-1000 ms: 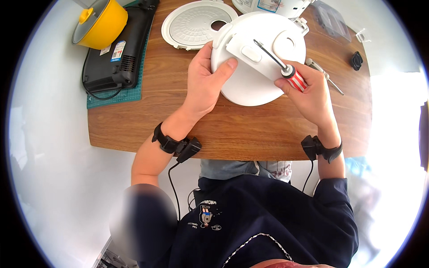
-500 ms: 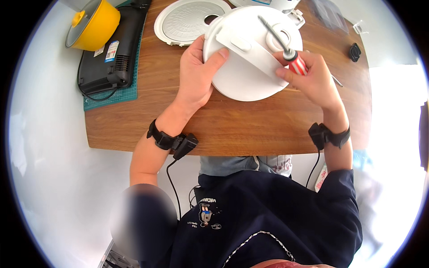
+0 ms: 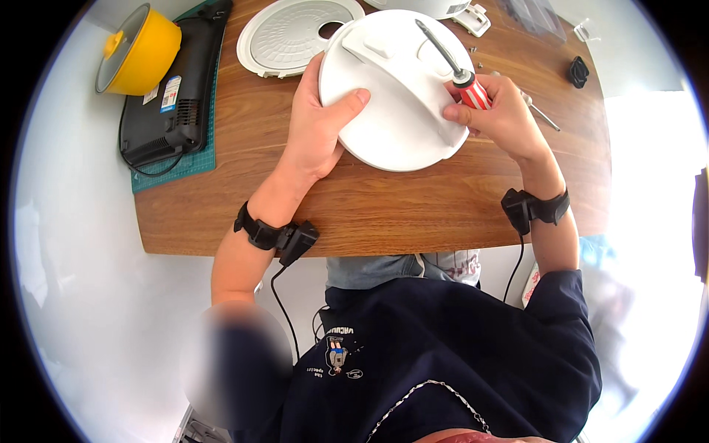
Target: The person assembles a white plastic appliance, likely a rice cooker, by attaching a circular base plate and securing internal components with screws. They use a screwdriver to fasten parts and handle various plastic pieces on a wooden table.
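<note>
Head view: left hand (image 3: 317, 125) is gripping the left edge of the white lid (image 3: 391, 133) while right hand (image 3: 504, 118), near its opposite edge, is clasping a screwdriver (image 3: 463, 77) pointing forward-left above it.

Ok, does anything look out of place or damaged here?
Nothing visible looks spilled or damaged. Only some tiny metallic bits, possibly screws, stand out: they lie loose on the wooden table beyond the right hand, near the round white lid, with no dish to contain them.

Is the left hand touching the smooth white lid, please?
Touching; the head view shows the left hand gripping the smooth white lid, thumb on top.
</note>
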Motion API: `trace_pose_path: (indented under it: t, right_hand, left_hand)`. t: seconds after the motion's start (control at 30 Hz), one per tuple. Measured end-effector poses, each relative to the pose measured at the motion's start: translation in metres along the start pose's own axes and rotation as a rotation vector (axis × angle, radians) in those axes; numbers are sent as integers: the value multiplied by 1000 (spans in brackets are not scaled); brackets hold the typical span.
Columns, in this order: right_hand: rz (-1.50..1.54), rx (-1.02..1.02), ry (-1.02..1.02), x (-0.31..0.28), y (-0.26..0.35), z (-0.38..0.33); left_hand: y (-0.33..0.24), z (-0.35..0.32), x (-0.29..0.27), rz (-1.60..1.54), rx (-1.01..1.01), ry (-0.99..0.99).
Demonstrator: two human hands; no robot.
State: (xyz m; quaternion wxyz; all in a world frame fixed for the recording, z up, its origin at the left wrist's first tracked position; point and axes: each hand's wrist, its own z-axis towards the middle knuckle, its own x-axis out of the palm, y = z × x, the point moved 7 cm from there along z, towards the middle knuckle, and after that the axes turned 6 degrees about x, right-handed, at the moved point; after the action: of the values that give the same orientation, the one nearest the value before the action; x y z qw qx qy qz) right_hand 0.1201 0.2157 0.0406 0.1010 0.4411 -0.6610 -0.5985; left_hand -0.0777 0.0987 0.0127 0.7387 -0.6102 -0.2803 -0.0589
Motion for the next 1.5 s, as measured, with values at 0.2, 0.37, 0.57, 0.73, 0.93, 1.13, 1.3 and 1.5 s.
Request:
trace_pose_path:
  t: [0.2,0.37,0.57,0.73,0.93,1.13,1.3,1.5]
  right_hand:
    - [132,4,95,-4,3,-6]
    - [113,35,93,-25,-4,-13]
    - [98,60,92,-40,-12,-29]
    - [104,-38,105,-27,-5,-39]
    - [123,-60,111,-18,8,-45]
    - [58,-121,62,-12,24,-49]
    - [-62,-164,26,-9,33,-50]
    - [-111,-189,-56,-3,42,-47]
  left_hand:
    - [4,3,-3,2,-38,-7]
    - [8,4,-9,-32,-51,-6]
    - [2,2,-5,-28,-5,27]
    - [-7,0,-1,-10,86,50]
    - [-25,-5,2,142,221,74]
    - [-32,-9,3,263,372,110]
    - [-36,-15,10,332,431,137]
    - [-38,-14,12,327,403,149]
